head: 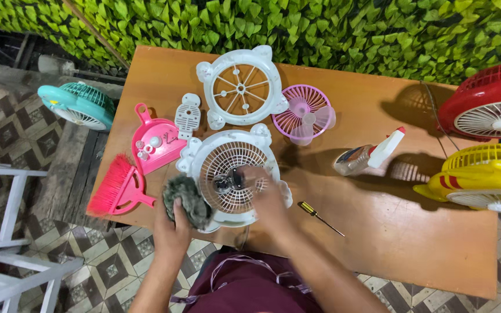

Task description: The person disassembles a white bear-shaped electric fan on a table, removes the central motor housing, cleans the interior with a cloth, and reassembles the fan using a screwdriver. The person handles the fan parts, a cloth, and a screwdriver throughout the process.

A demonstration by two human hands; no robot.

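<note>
Left hand: we see the left hand (176,223) at the near edge of the wooden table (378,232), fingers wrapped tight around a grey fuzzy cloth (187,200).
Cloth: bunched up, and it's pressed against the left rim of the white fan body (230,174).
Right hand: the right hand (262,194) is blurred and lies over the fan's grille; we cannot tell whether its fingers are pinched together or spread.
Fan body: white, round, lying flat at the table's near middle with its grille facing up at us, dark motor parts showing through the centre.
Behind it: a white fan guard (240,88) with thin spokes lies flat further back, well clear of the hands.
Blade: we spot a pale purple fan blade and grille (304,114) just beside that guard, to its right.
Left of the fan: a pink dustpan (155,142) with small white parts in it, a pink brush (116,186) nearer us, and a small white plate (188,115) next to the dustpan.
Right of the fan: a yellow-handled screwdriver (319,215) lies near the right forearm; a spray bottle (369,153) lies on its side beyond it.
Far right: a red fan (488,104) and a yellow fan (485,174) at the table's end.
Off the table: a teal fan (76,104) down on the left.
</note>
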